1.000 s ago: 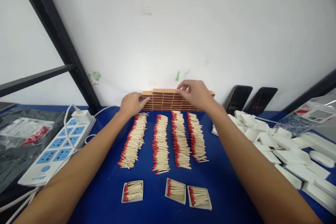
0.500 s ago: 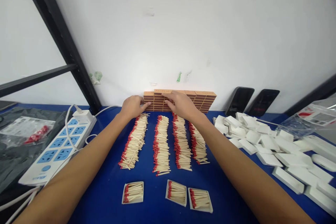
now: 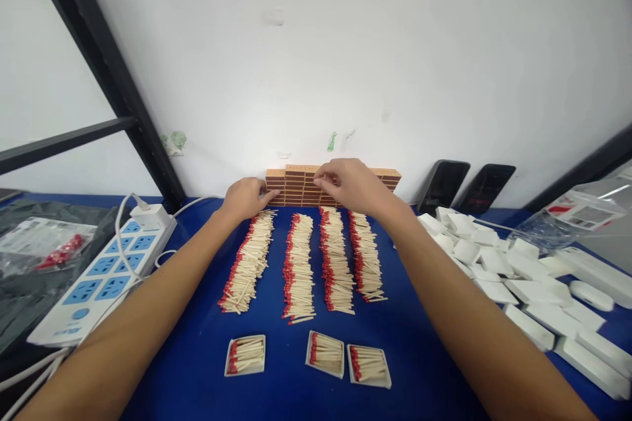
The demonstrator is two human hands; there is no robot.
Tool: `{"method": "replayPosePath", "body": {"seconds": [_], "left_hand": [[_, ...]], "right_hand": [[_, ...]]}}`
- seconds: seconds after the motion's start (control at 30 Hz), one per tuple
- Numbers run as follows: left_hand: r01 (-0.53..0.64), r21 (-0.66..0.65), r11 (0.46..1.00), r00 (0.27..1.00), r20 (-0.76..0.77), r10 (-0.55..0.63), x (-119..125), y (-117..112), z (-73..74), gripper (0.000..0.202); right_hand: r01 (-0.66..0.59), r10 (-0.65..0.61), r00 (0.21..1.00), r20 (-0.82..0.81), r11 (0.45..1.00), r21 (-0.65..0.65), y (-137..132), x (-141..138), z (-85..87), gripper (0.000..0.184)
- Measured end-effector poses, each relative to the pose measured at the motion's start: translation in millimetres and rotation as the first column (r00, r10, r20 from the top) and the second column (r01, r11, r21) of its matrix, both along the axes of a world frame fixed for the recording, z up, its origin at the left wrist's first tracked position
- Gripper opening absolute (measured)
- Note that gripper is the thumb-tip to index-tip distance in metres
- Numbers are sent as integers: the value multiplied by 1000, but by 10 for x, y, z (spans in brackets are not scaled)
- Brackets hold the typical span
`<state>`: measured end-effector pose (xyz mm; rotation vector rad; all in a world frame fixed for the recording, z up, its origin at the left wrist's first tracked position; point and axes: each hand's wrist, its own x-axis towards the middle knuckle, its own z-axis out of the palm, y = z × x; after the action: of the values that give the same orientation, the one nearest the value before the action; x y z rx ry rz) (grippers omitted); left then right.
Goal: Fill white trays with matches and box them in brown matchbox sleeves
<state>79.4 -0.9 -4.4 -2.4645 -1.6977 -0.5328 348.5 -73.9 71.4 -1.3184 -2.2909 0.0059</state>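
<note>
Blue tabletop (image 3: 424, 355). Along far edge: brown matchbox stack (image 3: 296, 187), two black phones (image 3: 442, 185) propped. Middle: four rows of matches (image 3: 299, 263). Toward near edge: three filled trays (image 3: 245, 355). Left edge: power strip (image 3: 99, 276). Right edge: heaped white trays (image 3: 494, 263).

No legible text, print on the power strip (image 3: 99, 270) and plastic packet (image 3: 585, 214) too blurred to read
</note>
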Motion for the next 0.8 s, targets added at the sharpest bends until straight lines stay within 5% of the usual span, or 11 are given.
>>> {"method": "replayPosePath", "body": {"seconds": [0.13,0.23,0.33,0.5,0.6,0.67,0.8], "left_hand": [[-46,13,999,999,2,46,-11,-48,110,54],[-105,49,993,995,5,104,-32,-134,284,54],[-142,71,987,990,-12,143,-38,-311,510,51],[-123,56,991,980,-149,130,80,-879,750,39],[51,26,998,989,-137,-47,188,-1261,703,39],[192,-24,981,976,-102,-194,218,-1431,597,36],[296,36,954,955,-17,-296,131,-1466,325,37]], "right_hand": [[-29,22,998,-51,991,-134,-345,129,271,27],[-131,137,991,-8,921,-367,-739,248,315,26],[-164,220,975,28,801,-576,-1168,357,125,21],[-35,74,997,29,741,-670,-1750,447,-410,49],[-9,-8,1000,-22,748,-663,-1957,470,-653,54],[-2,-44,997,-57,771,-637,-2028,506,-763,39],[98,-139,990,-33,827,-554,-2060,673,-876,17]]}}
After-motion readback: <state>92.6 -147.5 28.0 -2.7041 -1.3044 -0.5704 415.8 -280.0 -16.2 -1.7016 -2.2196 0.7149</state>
